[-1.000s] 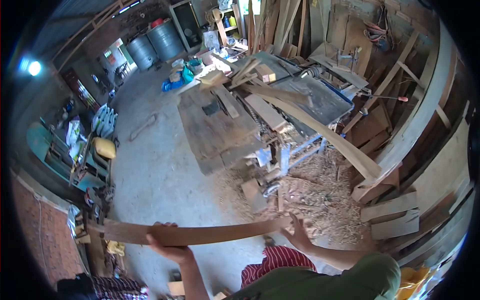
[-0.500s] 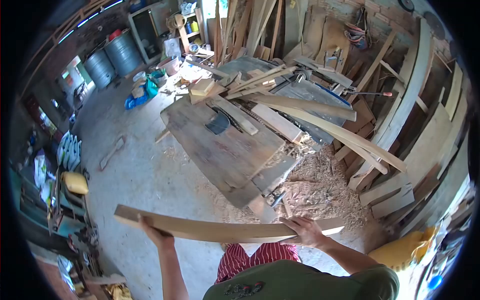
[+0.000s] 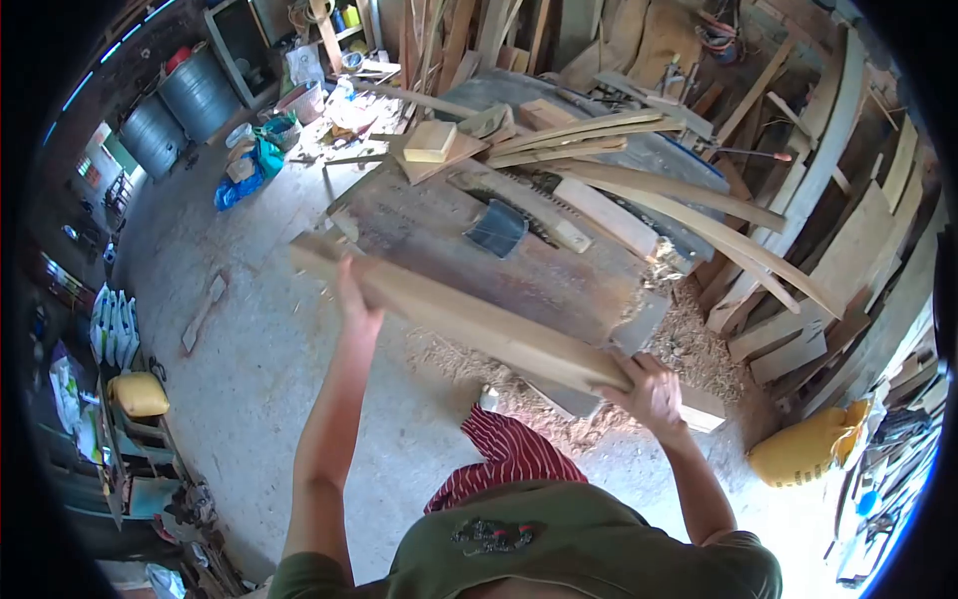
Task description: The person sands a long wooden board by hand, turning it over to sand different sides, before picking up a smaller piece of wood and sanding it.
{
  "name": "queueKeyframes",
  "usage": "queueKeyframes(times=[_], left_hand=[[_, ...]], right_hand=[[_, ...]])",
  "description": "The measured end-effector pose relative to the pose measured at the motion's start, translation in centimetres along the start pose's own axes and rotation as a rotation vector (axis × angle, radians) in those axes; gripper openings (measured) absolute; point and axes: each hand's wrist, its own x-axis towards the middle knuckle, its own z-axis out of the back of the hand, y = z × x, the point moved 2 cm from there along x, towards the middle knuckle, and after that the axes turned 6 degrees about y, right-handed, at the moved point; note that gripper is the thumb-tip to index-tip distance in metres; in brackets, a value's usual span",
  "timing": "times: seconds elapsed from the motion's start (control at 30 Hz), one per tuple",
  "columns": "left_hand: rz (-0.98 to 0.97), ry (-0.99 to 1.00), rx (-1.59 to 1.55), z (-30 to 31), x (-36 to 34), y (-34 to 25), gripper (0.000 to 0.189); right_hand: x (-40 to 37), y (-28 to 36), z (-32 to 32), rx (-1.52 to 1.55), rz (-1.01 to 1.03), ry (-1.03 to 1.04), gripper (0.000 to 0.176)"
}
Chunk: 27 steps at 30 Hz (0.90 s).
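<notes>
Spanning centre frame, plank (image 3: 479,324) is clamped near each end by left hand (image 3: 354,297) and right hand (image 3: 654,391), set wide apart, likely for balance.

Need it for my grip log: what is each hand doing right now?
Left hand: closed on the plank, near its far end.
Right hand: closed on the plank's near end.

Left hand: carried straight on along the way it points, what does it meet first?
The left hand, gripping the plank, points toward the wooden table; it would likely meet that tabletop's near edge first, though depth is unclear.
</notes>
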Motion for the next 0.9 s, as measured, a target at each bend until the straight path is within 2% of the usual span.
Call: queueKeyframes(times=[0.07, 0.13, 0.2, 0.23, 0.3, 0.4, 0.47, 0.53, 0.57, 0.6, 0.63, 0.67, 0.7, 0.73, 0.8, 0.87, 0.9], left_hand=[[-0.033, -0.082, 0.026, 0.9, 4.0, 1.7, 0.040], [-0.045, -0.142, 0.070, -0.3, 7.7, 0.8, 0.044], [0.022, -0.332, 0.164, -1.8, 10.1, 0.8, 0.054], [0.029, -0.315, 0.170, -2.4, 12.1, 0.9, 0.054], [-0.063, -0.482, 0.344, -1.6, 14.1, 1.2, 0.056], [0.129, -0.395, 0.203, 1.7, 19.0, 2.6, 0.053], [0.126, -0.420, 0.204, -0.1, 19.1, 2.7, 0.054], [-0.092, -0.524, 0.440, 0.8, 21.5, 4.2, 0.057], [-0.192, -0.471, 0.332, -0.3, 22.1, 5.0, 0.061], [-0.074, -0.555, 0.519, -0.1, 22.1, 5.3, 0.066], [0.065, -0.625, 0.711, -3.0, 20.1, 3.8, 0.072], [0.213, -0.678, 0.884, -6.1, 17.9, 2.2, 0.079], [0.215, -0.656, 0.847, -5.3, 18.2, 2.7, 0.081], [0.218, -0.634, 0.811, -4.6, 18.4, 3.3, 0.084], [0.201, -0.602, 0.719, -4.4, 18.6, 3.3, 0.089], [0.207, -0.598, 0.757, -5.2, 17.7, 2.6, 0.087], [0.184, -0.586, 0.739, -5.1, 17.8, 2.6, 0.087]], right_hand=[[2.8, -0.1, -0.4, -0.005, 0.004, -0.151, 0.068], [5.4, 0.9, -0.7, 0.030, -0.044, -0.112, 0.065], [8.3, 1.0, -0.2, 0.067, -0.129, -0.049, 0.061], [9.6, 1.1, -0.5, 0.026, -0.099, -0.073, 0.061], [12.1, 1.6, -1.7, 0.032, -0.137, -0.040, 0.060], [13.5, 1.8, -2.9, 0.010, -0.159, -0.003, 0.058], [14.6, 2.0, -4.4, 0.034, -0.154, -0.002, 0.057], [14.3, 1.7, -5.9, -0.018, -0.167, -0.053, 0.054], [14.2, 1.6, -5.5, 0.051, -0.265, 0.024, 0.051], [13.7, 0.8, -5.7, 0.030, -0.251, 0.019, 0.051], [14.1, 1.2, -4.7, -0.087, -0.222, 0.002, 0.050], [13.9, 0.9, -4.2, -0.134, -0.225, -0.133, 0.047], [14.4, 1.6, -2.8, -0.143, -0.352, -0.178, 0.039], [14.9, 2.1, -2.9, -0.151, -0.379, -0.165, 0.039], [16.6, 2.7, -3.1, -0.045, -0.447, -0.385, 0.035], [20.3, 4.6, -4.2, 0.053, -0.304, -0.346, 0.038], [22.5, 5.7, -5.0, 0.062, -0.306, -0.386, 0.037]])
